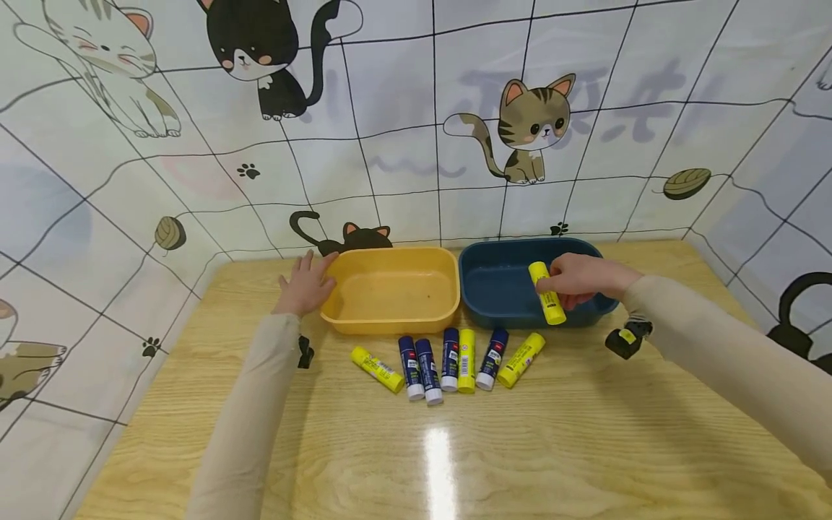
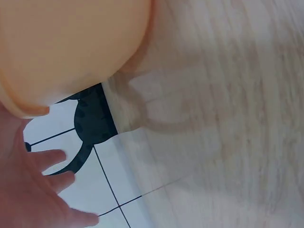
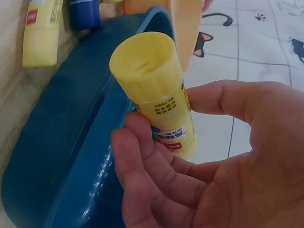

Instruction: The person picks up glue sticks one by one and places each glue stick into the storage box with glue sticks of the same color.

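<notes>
Over the dark blue bin (image 1: pixel 500 318), my right hand (image 1: pixel 585 278) pinches a yellow glue stick (image 1: pixel 547 292) between thumb and fingers. The right wrist view shows this glue stick (image 3: pixel 156 95) tilted, with one round end toward the camera. My left hand (image 1: pixel 307 285) rests at the left rim of the yellow-orange bin (image 1: pixel 390 326), its fingers spread. In the left wrist view the fingers of the left hand (image 2: pixel 28 175) are straight beside the bin's wall (image 2: pixel 76 42). No items show inside the yellow-orange bin.
In front of the bins lie several glue sticks: yellow ones, such as the left one (image 1: pixel 377 370) and the right one (image 1: pixel 522 360), and dark blue ones with white ends (image 1: pixel 429 372). A cat-patterned sheet (image 1: pixel 403 166) stands behind the wooden table (image 1: pixel 364 462).
</notes>
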Action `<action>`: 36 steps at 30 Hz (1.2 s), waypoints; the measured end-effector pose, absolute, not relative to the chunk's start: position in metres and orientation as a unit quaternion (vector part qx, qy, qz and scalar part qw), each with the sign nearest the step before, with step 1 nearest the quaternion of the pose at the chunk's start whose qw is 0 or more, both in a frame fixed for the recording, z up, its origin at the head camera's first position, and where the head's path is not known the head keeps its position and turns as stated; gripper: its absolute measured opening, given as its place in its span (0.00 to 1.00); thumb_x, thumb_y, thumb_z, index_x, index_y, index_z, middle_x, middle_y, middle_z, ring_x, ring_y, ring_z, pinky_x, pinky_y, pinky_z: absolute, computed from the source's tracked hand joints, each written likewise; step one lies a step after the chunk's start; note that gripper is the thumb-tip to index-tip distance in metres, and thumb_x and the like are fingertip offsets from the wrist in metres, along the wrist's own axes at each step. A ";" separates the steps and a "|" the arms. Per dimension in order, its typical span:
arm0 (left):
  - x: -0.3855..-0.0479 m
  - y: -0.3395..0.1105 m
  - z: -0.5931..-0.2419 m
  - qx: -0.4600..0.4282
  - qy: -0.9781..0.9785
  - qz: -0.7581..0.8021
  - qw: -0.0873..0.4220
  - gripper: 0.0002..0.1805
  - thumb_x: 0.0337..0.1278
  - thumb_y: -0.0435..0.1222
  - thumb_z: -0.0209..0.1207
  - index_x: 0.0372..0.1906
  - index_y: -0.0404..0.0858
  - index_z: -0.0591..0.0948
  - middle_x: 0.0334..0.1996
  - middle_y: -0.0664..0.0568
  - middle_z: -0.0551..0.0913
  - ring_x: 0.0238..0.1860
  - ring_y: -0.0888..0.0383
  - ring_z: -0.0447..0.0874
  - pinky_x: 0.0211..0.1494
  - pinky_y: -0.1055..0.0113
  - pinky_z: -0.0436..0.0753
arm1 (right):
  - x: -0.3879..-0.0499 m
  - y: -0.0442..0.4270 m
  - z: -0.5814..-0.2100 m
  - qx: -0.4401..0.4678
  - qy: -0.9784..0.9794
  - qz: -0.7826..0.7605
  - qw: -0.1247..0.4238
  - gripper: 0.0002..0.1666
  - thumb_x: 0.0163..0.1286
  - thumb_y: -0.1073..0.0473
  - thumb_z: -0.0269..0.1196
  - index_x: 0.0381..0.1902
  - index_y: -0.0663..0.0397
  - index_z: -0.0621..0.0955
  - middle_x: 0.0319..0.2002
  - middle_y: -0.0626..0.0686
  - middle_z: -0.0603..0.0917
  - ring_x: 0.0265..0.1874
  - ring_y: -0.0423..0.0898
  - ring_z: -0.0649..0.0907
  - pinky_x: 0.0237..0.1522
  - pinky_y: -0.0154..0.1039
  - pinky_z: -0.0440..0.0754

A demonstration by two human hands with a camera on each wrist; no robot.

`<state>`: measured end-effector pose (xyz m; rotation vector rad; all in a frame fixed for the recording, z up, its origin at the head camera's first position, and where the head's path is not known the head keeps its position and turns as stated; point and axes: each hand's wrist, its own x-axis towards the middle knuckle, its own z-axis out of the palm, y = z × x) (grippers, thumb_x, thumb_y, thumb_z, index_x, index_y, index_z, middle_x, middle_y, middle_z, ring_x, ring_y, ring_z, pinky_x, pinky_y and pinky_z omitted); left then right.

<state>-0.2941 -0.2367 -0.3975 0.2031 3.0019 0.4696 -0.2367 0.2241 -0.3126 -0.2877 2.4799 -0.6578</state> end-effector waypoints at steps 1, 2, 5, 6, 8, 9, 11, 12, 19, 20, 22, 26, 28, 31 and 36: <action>-0.293 -0.237 -0.398 0.065 0.985 0.152 0.043 0.31 0.70 0.42 0.41 0.76 0.49 0.55 0.74 0.33 0.42 0.72 0.31 0.35 0.59 0.24 0.37 | -0.238 0.224 -0.314 -0.106 0.923 -0.245 0.276 0.24 0.70 0.51 0.55 0.43 0.73 0.74 0.25 0.54 0.80 0.23 0.48 0.80 0.28 0.39 0.76; -0.293 -0.237 -0.399 0.062 0.986 0.153 0.036 0.30 0.71 0.42 0.41 0.76 0.49 0.55 0.75 0.34 0.41 0.72 0.31 0.34 0.59 0.23 0.36 | -0.240 0.225 -0.315 -0.106 0.924 -0.244 0.274 0.24 0.71 0.51 0.55 0.43 0.73 0.74 0.25 0.54 0.80 0.23 0.48 0.80 0.28 0.39 0.76; -0.292 -0.238 -0.402 0.055 0.987 0.147 0.022 0.30 0.71 0.42 0.39 0.76 0.50 0.56 0.75 0.36 0.40 0.73 0.32 0.34 0.58 0.23 0.35 | -0.244 0.227 -0.317 -0.103 0.927 -0.241 0.269 0.24 0.71 0.51 0.54 0.41 0.73 0.75 0.25 0.55 0.80 0.24 0.48 0.80 0.28 0.39 0.77; -0.291 -0.238 -0.403 0.053 0.988 0.146 0.021 0.29 0.72 0.43 0.38 0.76 0.50 0.56 0.75 0.36 0.41 0.73 0.33 0.33 0.58 0.23 0.35 | -0.245 0.227 -0.318 -0.101 0.928 -0.240 0.268 0.24 0.71 0.51 0.54 0.41 0.73 0.75 0.25 0.55 0.80 0.24 0.48 0.80 0.29 0.40 0.77; -0.291 -0.238 -0.405 0.048 0.988 0.145 0.022 0.29 0.72 0.43 0.37 0.76 0.51 0.55 0.75 0.37 0.41 0.73 0.33 0.33 0.59 0.24 0.36 | -0.248 0.228 -0.319 -0.096 0.929 -0.238 0.266 0.23 0.71 0.51 0.54 0.40 0.72 0.75 0.25 0.55 0.80 0.24 0.48 0.80 0.29 0.40 0.78; -0.291 -0.238 -0.407 0.046 0.988 0.145 0.023 0.29 0.73 0.43 0.37 0.76 0.51 0.55 0.75 0.37 0.41 0.73 0.33 0.33 0.59 0.24 0.36 | -0.250 0.228 -0.320 -0.094 0.930 -0.238 0.266 0.23 0.71 0.51 0.54 0.39 0.72 0.75 0.25 0.55 0.80 0.24 0.48 0.80 0.29 0.40 0.78; -0.290 -0.237 -0.408 0.043 0.988 0.149 0.023 0.29 0.73 0.43 0.36 0.77 0.51 0.55 0.75 0.37 0.42 0.73 0.34 0.33 0.59 0.24 0.35 | -0.254 0.229 -0.321 -0.089 0.930 -0.238 0.264 0.22 0.72 0.51 0.55 0.37 0.71 0.75 0.24 0.55 0.79 0.23 0.47 0.80 0.29 0.39 0.79; -0.290 -0.237 -0.408 0.041 0.987 0.151 0.022 0.29 0.73 0.43 0.36 0.77 0.51 0.54 0.75 0.37 0.42 0.73 0.34 0.33 0.59 0.24 0.35 | -0.257 0.230 -0.322 -0.087 0.932 -0.235 0.262 0.22 0.71 0.51 0.54 0.36 0.71 0.75 0.24 0.55 0.79 0.22 0.46 0.80 0.29 0.39 0.80; -0.291 -0.236 -0.411 0.029 0.986 0.162 0.018 0.29 0.72 0.43 0.34 0.76 0.52 0.55 0.75 0.37 0.46 0.73 0.35 0.35 0.59 0.24 0.35 | -0.280 0.229 -0.326 -0.083 0.938 -0.183 0.282 0.23 0.71 0.49 0.53 0.31 0.67 0.77 0.21 0.54 0.80 0.20 0.45 0.81 0.26 0.37 0.77; -0.291 -0.236 -0.411 0.027 0.986 0.162 0.020 0.29 0.72 0.44 0.34 0.76 0.52 0.54 0.75 0.37 0.46 0.73 0.34 0.35 0.59 0.24 0.35 | -0.282 0.228 -0.326 -0.083 0.939 -0.171 0.287 0.23 0.71 0.49 0.53 0.30 0.66 0.78 0.21 0.54 0.80 0.20 0.46 0.81 0.25 0.36 0.76; -0.291 -0.236 -0.412 0.025 0.986 0.163 0.023 0.29 0.72 0.44 0.33 0.76 0.53 0.54 0.75 0.37 0.47 0.73 0.34 0.35 0.59 0.24 0.34 | -0.286 0.226 -0.329 -0.079 0.940 -0.153 0.295 0.23 0.70 0.49 0.54 0.30 0.65 0.78 0.21 0.54 0.81 0.21 0.47 0.82 0.24 0.35 0.75; -0.289 -0.235 -0.413 0.020 0.986 0.165 0.026 0.29 0.73 0.45 0.30 0.76 0.55 0.53 0.74 0.36 0.48 0.73 0.34 0.35 0.59 0.24 0.33 | -0.291 0.219 -0.333 -0.063 0.937 -0.131 0.317 0.21 0.68 0.50 0.55 0.33 0.66 0.78 0.23 0.55 0.82 0.22 0.47 0.82 0.23 0.33 0.74; -0.288 -0.234 -0.413 0.019 0.985 0.170 0.025 0.29 0.73 0.45 0.30 0.76 0.55 0.54 0.74 0.35 0.49 0.73 0.33 0.35 0.58 0.24 0.33 | -0.294 0.215 -0.336 -0.062 0.937 -0.121 0.321 0.19 0.67 0.52 0.56 0.33 0.67 0.78 0.23 0.56 0.83 0.21 0.47 0.83 0.24 0.32 0.76; -0.287 -0.234 -0.413 0.014 0.984 0.176 0.020 0.28 0.73 0.46 0.30 0.76 0.55 0.55 0.73 0.34 0.51 0.73 0.33 0.36 0.58 0.23 0.34 | -0.296 0.210 -0.338 -0.063 0.938 -0.102 0.326 0.18 0.65 0.54 0.57 0.32 0.68 0.79 0.23 0.57 0.83 0.20 0.47 0.84 0.24 0.32 0.79; -0.287 -0.234 -0.415 0.008 0.982 0.187 0.018 0.28 0.74 0.48 0.31 0.76 0.56 0.55 0.73 0.34 0.53 0.73 0.33 0.36 0.59 0.24 0.34 | -0.299 0.202 -0.344 -0.064 0.937 -0.079 0.334 0.17 0.63 0.56 0.57 0.30 0.69 0.81 0.24 0.59 0.85 0.21 0.46 0.85 0.25 0.33 0.80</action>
